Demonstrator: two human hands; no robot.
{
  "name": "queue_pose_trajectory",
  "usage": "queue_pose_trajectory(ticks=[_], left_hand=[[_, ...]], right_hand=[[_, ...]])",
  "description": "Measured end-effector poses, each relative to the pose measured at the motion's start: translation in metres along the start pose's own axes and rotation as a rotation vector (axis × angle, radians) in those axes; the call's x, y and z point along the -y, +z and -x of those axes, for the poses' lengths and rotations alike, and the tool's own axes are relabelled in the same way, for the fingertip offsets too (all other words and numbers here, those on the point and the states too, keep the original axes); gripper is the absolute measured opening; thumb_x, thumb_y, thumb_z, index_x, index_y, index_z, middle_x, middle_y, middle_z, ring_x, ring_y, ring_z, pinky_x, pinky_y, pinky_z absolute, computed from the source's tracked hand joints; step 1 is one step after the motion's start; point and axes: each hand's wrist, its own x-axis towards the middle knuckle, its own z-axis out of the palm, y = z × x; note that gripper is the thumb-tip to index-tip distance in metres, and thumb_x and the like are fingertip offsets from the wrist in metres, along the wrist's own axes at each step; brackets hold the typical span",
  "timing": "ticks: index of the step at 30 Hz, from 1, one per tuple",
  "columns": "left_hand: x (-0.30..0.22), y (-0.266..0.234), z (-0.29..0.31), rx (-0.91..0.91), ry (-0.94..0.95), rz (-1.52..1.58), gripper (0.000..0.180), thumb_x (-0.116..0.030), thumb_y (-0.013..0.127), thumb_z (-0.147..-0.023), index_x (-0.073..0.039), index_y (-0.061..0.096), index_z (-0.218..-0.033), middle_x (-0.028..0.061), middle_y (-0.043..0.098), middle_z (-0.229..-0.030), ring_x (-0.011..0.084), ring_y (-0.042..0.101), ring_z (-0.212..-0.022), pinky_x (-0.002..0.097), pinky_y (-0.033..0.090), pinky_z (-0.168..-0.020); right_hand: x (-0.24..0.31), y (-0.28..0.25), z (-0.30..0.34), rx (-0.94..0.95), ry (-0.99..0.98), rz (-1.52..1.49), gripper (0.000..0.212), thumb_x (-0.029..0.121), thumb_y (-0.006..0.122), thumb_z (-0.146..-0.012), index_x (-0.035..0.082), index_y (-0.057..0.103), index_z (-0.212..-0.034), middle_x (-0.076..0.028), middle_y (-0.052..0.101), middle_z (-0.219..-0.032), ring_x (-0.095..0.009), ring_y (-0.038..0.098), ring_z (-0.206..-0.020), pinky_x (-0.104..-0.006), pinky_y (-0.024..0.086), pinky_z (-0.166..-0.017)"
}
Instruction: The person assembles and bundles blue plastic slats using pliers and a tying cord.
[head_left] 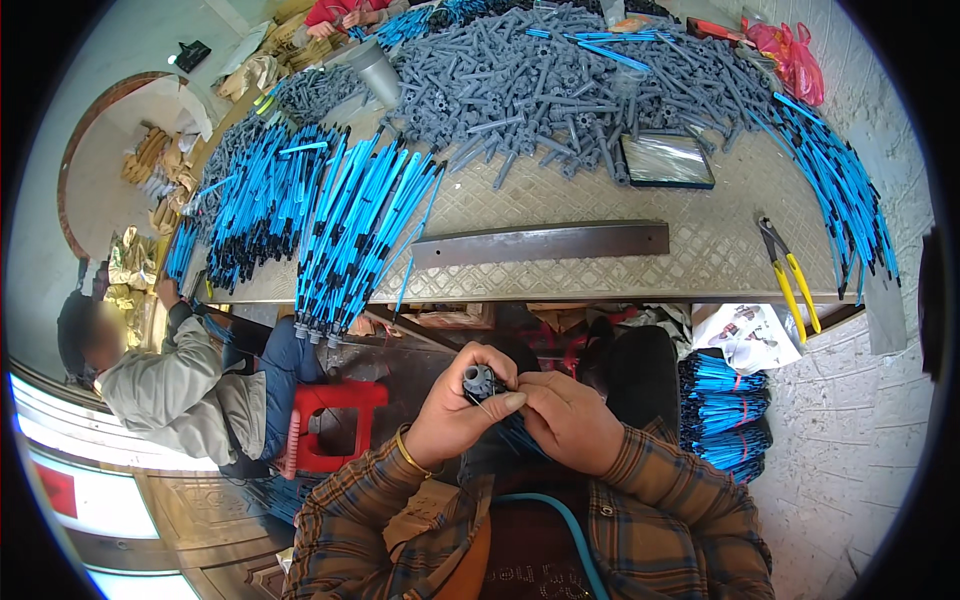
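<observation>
My left hand point(452, 408) is closed around a bundle of blue-and-black sticks, whose grey tubular ends point(480, 381) poke out above the fingers. A thin dark strand point(484, 406) crosses the bundle by my left thumb. Close beside it, my right hand point(572, 422) is pinched shut against the bundle, and its fingertips hide what they grip. Blue lengths point(517, 437) of the same bundle show below the hands, over my lap. Both hands are in front of the table's near edge.
On the table point(735, 245) lie a heap of grey plastic tubes point(540, 85), blue-and-black sticks point(350, 215), a flat metal bar point(540, 243), a shallow tray point(668, 162) and yellow-handled pliers point(790, 275). Tied bundles point(725, 415) stack at right. A co-worker point(175, 385) sits left by a red stool point(335, 425).
</observation>
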Motion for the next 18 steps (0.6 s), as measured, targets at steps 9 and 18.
queue_pose_trajectory(ticks=[9,18], left_hand=[[0.0031,-0.0001,-0.0039,-0.004,-0.007,0.013,0.023,0.003,0.062,-0.082,-0.007,0.046,-0.093,0.0041,0.05,-0.091,0.0123,0.048,-0.086,0.0258,0.04,-0.079],[0.0026,0.0003,-0.0067,-0.051,-0.02,0.034,0.022,0.004,0.061,-0.082,-0.007,0.046,-0.094,0.0039,0.05,-0.092,0.0103,0.047,-0.086,0.0249,0.04,-0.077]], right_hand=[[-0.0046,-0.0007,0.0005,0.018,0.032,-0.017,0.028,0.001,0.061,-0.075,0.001,0.052,-0.101,-0.014,0.058,-0.1,-0.031,0.058,-0.086,-0.0369,0.05,-0.071],[-0.0066,0.0036,-0.0011,0.011,0.106,-0.065,0.026,0.0,0.062,-0.076,0.001,0.055,-0.101,-0.016,0.058,-0.1,-0.033,0.06,-0.086,-0.0358,0.05,-0.072]])
